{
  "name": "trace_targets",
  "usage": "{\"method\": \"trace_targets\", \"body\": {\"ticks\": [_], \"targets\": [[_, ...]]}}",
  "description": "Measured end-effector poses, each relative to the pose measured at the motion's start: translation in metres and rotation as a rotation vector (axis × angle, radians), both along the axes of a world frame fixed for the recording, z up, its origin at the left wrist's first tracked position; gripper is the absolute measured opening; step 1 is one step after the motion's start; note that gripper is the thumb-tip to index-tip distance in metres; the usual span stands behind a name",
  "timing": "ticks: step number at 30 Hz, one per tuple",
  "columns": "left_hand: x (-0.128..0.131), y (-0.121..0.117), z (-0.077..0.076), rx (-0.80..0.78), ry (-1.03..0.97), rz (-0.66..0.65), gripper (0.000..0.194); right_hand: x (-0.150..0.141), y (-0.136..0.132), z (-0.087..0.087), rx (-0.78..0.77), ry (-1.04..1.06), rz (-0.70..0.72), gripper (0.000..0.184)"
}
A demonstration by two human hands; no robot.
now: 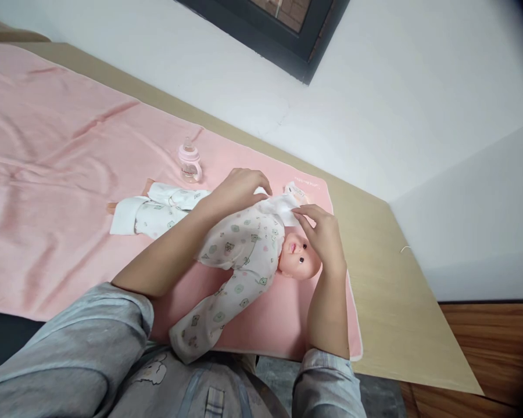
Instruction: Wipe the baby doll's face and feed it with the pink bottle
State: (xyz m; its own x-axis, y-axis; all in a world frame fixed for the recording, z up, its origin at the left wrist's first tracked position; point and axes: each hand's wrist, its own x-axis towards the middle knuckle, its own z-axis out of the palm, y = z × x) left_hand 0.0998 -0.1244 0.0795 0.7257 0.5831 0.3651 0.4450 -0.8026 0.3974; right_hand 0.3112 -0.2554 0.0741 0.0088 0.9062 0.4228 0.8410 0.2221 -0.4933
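A baby doll [291, 253] lies on its back, its head to the right and its bare feet to the left. It has on a white patterned top [253, 255] and matching trousers [146, 216] with plain white cuffs. One long sleeve of the top stretches toward my body. Beside the doll's head, my right hand [325, 232] pinches the edge of a white cloth [283, 208] between thumb and fingertips. My left hand [244, 188] is closed on the same cloth's other side, near the doll's shoulder; its fingertips are partly hidden.
A pink blanket [61, 191] covers much of the wood-coloured table [387, 284]. A clear baby bottle [189, 162] with a pink top and handle stands beyond the doll's legs. Near the blanket's far right corner lies a small white printed piece [294, 190]. A wall [366, 116] rises behind the table.
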Motion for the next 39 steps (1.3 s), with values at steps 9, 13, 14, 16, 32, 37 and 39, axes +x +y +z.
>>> {"method": "trace_targets", "body": {"ticks": [9, 13, 14, 16, 32, 37, 39], "targets": [[-0.085, 0.020, 0.028, -0.117, -0.271, 0.321, 0.037, 0.045, 0.018, -0.028, -0.051, 0.124, -0.203, 0.018], [-0.113, 0.041, 0.015, -0.178, -0.412, 0.436, 0.039, 0.066, 0.032, -0.038, -0.124, 0.062, -0.242, 0.025], [-0.117, 0.048, 0.010, -0.210, -0.457, 0.496, 0.035, 0.071, 0.037, -0.039, -0.145, 0.050, -0.249, 0.028], [-0.123, 0.061, -0.001, -0.270, -0.519, 0.624, 0.027, 0.079, 0.048, -0.040, -0.168, 0.048, -0.258, 0.035], [-0.133, 0.098, -0.035, -0.461, -0.305, 0.755, 0.073, 0.120, 0.099, -0.070, -0.292, 0.737, -0.342, 0.049], [-0.133, 0.103, -0.044, -0.462, -0.256, 0.723, 0.078, 0.134, 0.084, -0.080, -0.089, 0.667, -0.417, 0.036], [-0.132, 0.104, -0.046, -0.468, -0.229, 0.716, 0.082, 0.141, 0.076, -0.088, 0.033, 0.564, -0.470, 0.035]]}}
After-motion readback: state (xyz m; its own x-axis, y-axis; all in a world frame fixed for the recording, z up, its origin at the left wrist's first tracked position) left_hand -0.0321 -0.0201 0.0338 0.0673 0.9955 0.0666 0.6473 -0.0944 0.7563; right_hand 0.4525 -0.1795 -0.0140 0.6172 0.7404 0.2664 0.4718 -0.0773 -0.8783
